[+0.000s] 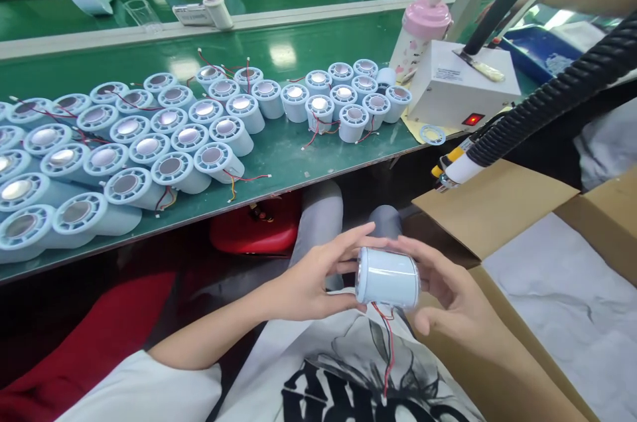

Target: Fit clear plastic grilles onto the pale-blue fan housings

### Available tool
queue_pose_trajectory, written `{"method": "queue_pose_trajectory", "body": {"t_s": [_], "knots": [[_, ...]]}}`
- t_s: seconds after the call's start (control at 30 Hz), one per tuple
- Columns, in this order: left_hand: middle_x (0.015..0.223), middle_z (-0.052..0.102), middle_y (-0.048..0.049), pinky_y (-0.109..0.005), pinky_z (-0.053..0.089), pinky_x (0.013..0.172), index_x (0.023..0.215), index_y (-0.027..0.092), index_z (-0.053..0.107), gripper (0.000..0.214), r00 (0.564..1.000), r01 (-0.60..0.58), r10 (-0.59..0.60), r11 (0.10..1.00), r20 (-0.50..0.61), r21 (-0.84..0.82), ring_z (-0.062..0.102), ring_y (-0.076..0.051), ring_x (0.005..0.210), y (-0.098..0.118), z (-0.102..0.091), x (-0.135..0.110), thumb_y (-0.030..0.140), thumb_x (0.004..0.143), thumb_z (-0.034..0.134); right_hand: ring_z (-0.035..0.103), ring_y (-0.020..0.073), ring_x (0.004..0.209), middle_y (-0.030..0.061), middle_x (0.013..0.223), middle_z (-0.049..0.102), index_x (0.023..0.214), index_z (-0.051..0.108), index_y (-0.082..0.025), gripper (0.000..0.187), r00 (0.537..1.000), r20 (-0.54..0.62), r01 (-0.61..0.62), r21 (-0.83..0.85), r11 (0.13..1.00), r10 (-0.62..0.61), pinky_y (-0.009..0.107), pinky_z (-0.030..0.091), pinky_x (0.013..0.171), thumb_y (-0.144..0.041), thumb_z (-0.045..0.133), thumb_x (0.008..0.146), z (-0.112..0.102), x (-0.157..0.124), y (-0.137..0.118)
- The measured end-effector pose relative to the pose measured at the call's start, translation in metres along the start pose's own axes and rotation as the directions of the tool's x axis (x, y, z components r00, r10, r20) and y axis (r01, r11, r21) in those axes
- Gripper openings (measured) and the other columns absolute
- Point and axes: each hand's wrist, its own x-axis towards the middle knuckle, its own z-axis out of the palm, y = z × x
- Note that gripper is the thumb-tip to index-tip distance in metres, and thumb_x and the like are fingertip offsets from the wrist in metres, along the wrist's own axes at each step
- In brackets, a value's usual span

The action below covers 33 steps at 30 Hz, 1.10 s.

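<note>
Between my two hands, above my lap, lies a light blue cylindrical housing (391,277) on its side, with thin red and dark wires (389,342) hanging from its underside. My left hand (326,276) grips its left end, thumb below and fingers above. My right hand (442,286) curves around the right end, fingertips at the top edge and the thumb apart from it. Many similar blue housings (169,166) stand upright on the green bench (279,173), some with loose wires and white connectors.
An open cardboard box (502,210) with white lining sits at my right. Over it hangs a black corrugated hose (557,90). A white box with a lit red switch (462,87) and a pink-lidded bottle (421,24) stand at the bench's right. A red stool (259,229) is under the edge.
</note>
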Motion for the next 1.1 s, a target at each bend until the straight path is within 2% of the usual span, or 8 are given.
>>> {"method": "queue_pose_trajectory", "body": {"t_s": [0.13,0.23,0.37,0.57,0.67,0.8,1.0,1.1], "knots": [[0.149,0.041,-0.0098,-0.04,0.045,0.105,0.148,0.041,0.023,0.091,1.0,-0.001,0.001,1.0,-0.011,-0.006,0.048,-0.025,0.132,0.004,0.0,0.003,0.007,0.077,0.07,0.061,0.0234,0.113,0.0028,0.127,0.063,0.129,0.057,-0.035,0.06,1.0,-0.027,-0.002,-0.015,1.0,0.001,0.03,0.054,0.094,-0.027,0.082,0.075,0.0,-0.004,-0.003],[0.144,0.045,-0.0114,-0.04,0.047,0.102,0.144,0.034,0.033,0.091,0.989,0.149,-0.149,0.988,0.012,-0.044,0.055,-0.027,0.123,0.009,-0.005,0.005,0.018,0.068,0.082,0.056,0.0236,0.121,0.0016,0.134,0.059,0.129,0.057,-0.037,0.061,0.994,-0.068,0.076,-0.098,0.992,-0.083,0.029,0.052,0.098,-0.024,0.082,0.074,-0.001,-0.006,-0.003],[0.12,0.061,-0.0118,-0.039,0.053,0.088,0.138,0.024,0.041,0.068,0.949,0.315,-0.309,0.938,0.062,-0.142,0.064,-0.024,0.104,0.014,-0.008,0.009,0.029,0.078,0.073,0.05,0.0222,0.128,-0.0015,0.139,0.054,0.128,0.056,-0.041,0.06,0.976,-0.054,0.193,-0.221,0.956,-0.21,0.031,0.048,0.102,-0.018,0.079,0.077,-0.002,-0.007,-0.004],[0.121,0.057,-0.0097,-0.038,0.051,0.094,0.13,0.023,0.045,0.066,0.975,0.219,-0.223,0.968,-0.016,-0.122,0.06,-0.021,0.108,0.016,-0.004,0.014,0.018,0.073,0.077,0.038,0.0279,0.137,0.0013,0.153,0.035,0.141,0.041,-0.039,0.076,0.997,-0.048,0.052,-0.122,0.991,-0.058,0.04,0.041,0.11,-0.038,0.08,0.076,-0.003,-0.002,-0.012],[0.125,0.054,-0.0091,-0.036,0.051,0.095,0.128,0.024,0.048,0.064,0.989,0.141,-0.144,0.988,-0.045,-0.057,0.059,-0.02,0.11,0.017,-0.004,0.014,0.015,0.072,0.077,0.049,0.0261,0.127,0.003,0.143,0.047,0.14,0.044,-0.037,0.072,0.998,-0.061,-0.023,-0.041,0.999,0.02,0.037,0.046,0.105,-0.046,0.077,0.077,-0.001,0.001,-0.012],[0.13,0.049,-0.0082,-0.035,0.048,0.1,0.126,0.025,0.05,0.062,0.993,0.089,-0.09,0.996,-0.079,-0.01,0.054,-0.021,0.118,0.018,-0.006,0.013,0.013,0.071,0.077,0.058,0.0214,0.114,0.0001,0.131,0.058,0.132,0.052,-0.039,0.058,0.997,-0.082,0.009,-0.043,0.999,-0.012,0.031,0.052,0.095,-0.029,0.077,0.08,0.002,0.002,-0.011],[0.11,0.059,-0.0082,-0.031,0.053,0.078,0.126,0.021,0.048,0.069,0.922,0.386,-0.385,0.899,0.045,-0.207,0.062,-0.018,0.094,0.018,-0.012,0.014,0.043,0.068,0.08,0.053,0.0259,0.121,0.002,0.13,0.059,0.127,0.057,-0.034,0.065,0.981,-0.112,0.127,-0.242,0.962,-0.158,0.037,0.047,0.102,-0.014,0.081,0.07,0.001,0.003,-0.008],[0.105,0.06,-0.0062,-0.031,0.051,0.077,0.123,0.02,0.05,0.065,0.907,0.42,-0.395,0.835,0.145,-0.356,0.062,-0.016,0.087,0.015,-0.011,0.016,0.047,0.071,0.077,0.052,0.0282,0.122,0.0035,0.13,0.059,0.128,0.056,-0.034,0.066,0.973,-0.094,0.178,-0.286,0.941,-0.213,0.043,0.045,0.104,-0.012,0.079,0.071,0.001,0.003,-0.005]]}}
